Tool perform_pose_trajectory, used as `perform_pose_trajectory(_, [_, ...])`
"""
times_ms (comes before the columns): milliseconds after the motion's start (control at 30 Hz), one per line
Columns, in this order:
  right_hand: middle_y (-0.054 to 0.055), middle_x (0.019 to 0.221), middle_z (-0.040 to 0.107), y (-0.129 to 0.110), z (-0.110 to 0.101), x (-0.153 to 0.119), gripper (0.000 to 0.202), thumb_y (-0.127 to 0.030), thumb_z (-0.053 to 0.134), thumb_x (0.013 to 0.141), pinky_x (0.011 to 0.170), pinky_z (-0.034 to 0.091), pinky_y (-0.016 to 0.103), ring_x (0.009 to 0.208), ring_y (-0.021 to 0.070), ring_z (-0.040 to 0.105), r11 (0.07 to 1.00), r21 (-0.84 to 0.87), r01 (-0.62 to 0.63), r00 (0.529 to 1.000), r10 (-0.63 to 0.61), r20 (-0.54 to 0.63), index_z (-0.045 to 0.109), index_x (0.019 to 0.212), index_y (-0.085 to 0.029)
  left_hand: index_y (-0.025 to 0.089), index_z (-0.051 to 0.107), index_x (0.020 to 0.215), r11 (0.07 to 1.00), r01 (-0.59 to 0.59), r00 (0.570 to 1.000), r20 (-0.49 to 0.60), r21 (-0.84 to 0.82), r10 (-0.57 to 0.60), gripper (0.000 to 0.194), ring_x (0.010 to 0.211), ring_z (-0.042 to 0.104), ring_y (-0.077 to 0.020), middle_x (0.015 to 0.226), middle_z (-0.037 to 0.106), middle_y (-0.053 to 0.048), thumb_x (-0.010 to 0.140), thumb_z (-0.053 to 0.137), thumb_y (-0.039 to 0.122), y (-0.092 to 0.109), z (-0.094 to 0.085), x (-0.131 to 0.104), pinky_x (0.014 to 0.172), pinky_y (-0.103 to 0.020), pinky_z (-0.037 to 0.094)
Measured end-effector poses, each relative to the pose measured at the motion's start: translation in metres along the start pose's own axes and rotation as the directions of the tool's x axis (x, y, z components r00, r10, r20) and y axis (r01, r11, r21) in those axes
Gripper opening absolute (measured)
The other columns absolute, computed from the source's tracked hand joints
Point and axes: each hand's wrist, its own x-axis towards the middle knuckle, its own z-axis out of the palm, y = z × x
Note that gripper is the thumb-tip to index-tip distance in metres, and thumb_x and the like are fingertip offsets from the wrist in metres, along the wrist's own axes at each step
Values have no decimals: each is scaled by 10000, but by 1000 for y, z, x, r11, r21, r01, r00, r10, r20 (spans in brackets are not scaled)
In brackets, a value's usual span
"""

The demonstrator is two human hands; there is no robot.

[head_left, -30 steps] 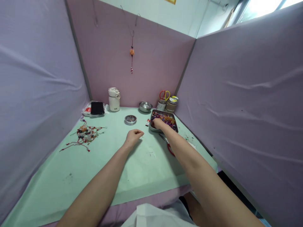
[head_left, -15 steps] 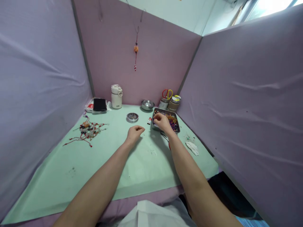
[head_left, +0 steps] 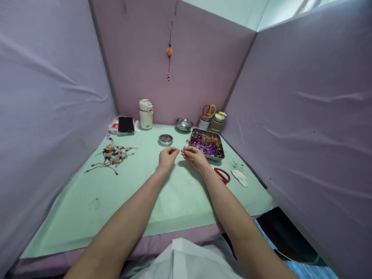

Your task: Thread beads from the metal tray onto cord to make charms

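Observation:
My left hand is closed in a pinch over the green table cover, just in front of a round dish of small beads. Close to its right, my right hand pinches too, fingertips facing those of my left across a narrow gap. Whatever either hand holds is too small to make out. Beyond my right hand lies a metal tray with purple and orange beads. A small red-and-white item sits by its left edge. Red-handled scissors lie partly hidden behind my right forearm.
Beaded strings lie at left. A black item, white bottle, metal bowl and jars stand along the back. A white cloth lies at right; a beaded charm hangs on the back panel.
My right hand has moved left and nearer from over the bead tray to beside my left hand, uncovering the tray and the scissors' red handles. The camera view has shifted slightly.

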Motion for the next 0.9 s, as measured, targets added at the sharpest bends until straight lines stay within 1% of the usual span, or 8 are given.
perform_pose_trajectory(167, [28,815,695,1,1,-1,308,-243,825,551,673,512,225,739,114,639,1000,5,-10,1000,10,11,650,798,-183,155,678,715,997,-40,999,-7,65,40,204,593,473,-120,606,578,3,681,597,338,3,-1,-2,615,-249,374])
perform_pose_trajectory(300, [1,780,678,-1,2,-3,317,-252,834,527,648,493,197,731,100,631,1000,11,-10,1000,10,2,657,782,-187,157,667,696,996,-44,999,-12,77,45,192,565,429,-111,560,522,22,682,588,331,6,-1,-4,591,-243,356])
perform_pose_trajectory(400, [7,802,680,-2,3,-4,322,-275,831,524,630,482,201,726,101,620,1000,-9,-8,1000,8,-9,655,779,-189,157,662,695,994,-50,999,-16,93,52,186,564,428,-110,550,508,27,685,585,326,8,-2,-5,592,-243,351])
perform_pose_trajectory(600, [33,895,690,0,1,-3,327,-314,797,562,617,462,211,726,102,600,997,-78,1,1000,-4,-28,643,824,-194,162,656,701,988,-65,997,-30,137,70,170,555,411,-109,526,472,36,699,578,313,12,-2,-8,574,-236,337])
perform_pose_trajectory(733, [37,886,691,-1,1,-3,342,-317,802,548,607,451,201,728,104,598,998,-70,-9,1000,7,-29,640,824,-194,167,654,702,986,-80,996,-31,149,85,154,552,401,-108,521,454,39,705,574,299,13,-2,-9,569,-232,332])
perform_pose_trajectory(900, [34,887,693,-2,1,-3,348,-321,801,545,600,451,208,724,109,598,996,-86,-14,1000,12,-28,637,826,-198,170,660,709,983,-80,996,-28,164,85,159,555,409,-112,525,464,38,706,574,304,11,-1,-8,578,-237,335])
